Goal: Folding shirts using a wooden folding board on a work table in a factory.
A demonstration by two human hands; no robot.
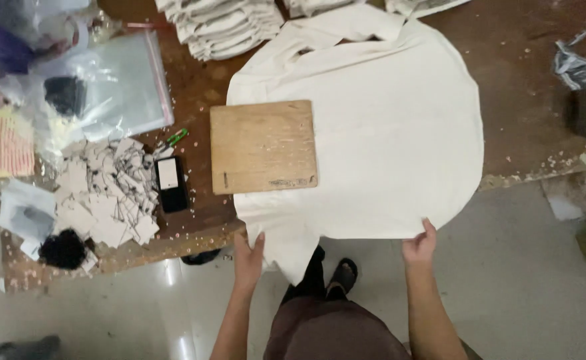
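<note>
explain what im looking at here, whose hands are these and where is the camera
One picture, taken by a camera worn on a person's head, looking down at their own bare hands. The left hand and right hand grip the near edge of a cream garment spread on a brown table. A wooden board lies on the garment's left part. Further left are a pile of paper tags, a dark phone and a clear plastic bag. Folded cream garments are stacked at the far edge.

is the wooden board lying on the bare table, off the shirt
No, the wooden board lies mostly on the cream shirt, over its left part, with only its left edge above the table.
</note>
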